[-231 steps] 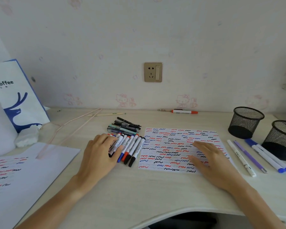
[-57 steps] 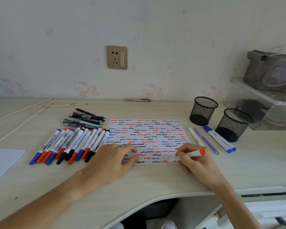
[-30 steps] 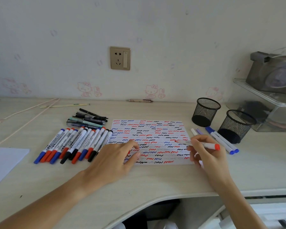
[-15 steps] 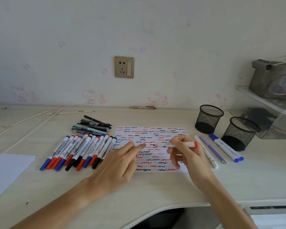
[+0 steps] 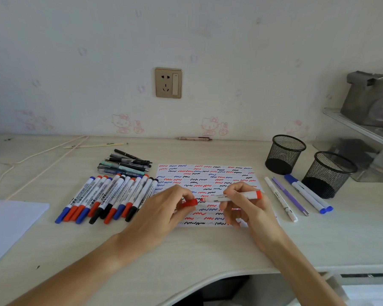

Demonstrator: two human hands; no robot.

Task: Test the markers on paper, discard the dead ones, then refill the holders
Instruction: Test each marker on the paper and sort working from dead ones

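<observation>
Now the person seems to be at the end of one test: the left hand [image 5: 164, 208] pinches a red cap [image 5: 191, 202] between thumb and fingertips, and the right hand [image 5: 245, 204] holds a red marker [image 5: 230, 197] across its curled fingers, above the paper [image 5: 208, 173]. The cap and the tip of the marker are just beside each other, almost in one line, but not joined yet. So the step in hand is probably the closing of this marker. The next move calls for a straight push of the cap onto the tip, and after that a decision where the marker goes.

The marker has a white body with small print, a red end at the right and a red tip at the left. It lies nearly level, over the lower part of the paper. The paper is full of short wavy lines in red, blue and black.

A row of markers [image 5: 106, 198] lies left of the paper, on the desk [image 5: 208, 250]. Two mesh holders [image 5: 284, 154] stand at the right, both look empty, and a few pens [image 5: 296, 198] lie in front of them. The refill is not yet begun.
</observation>
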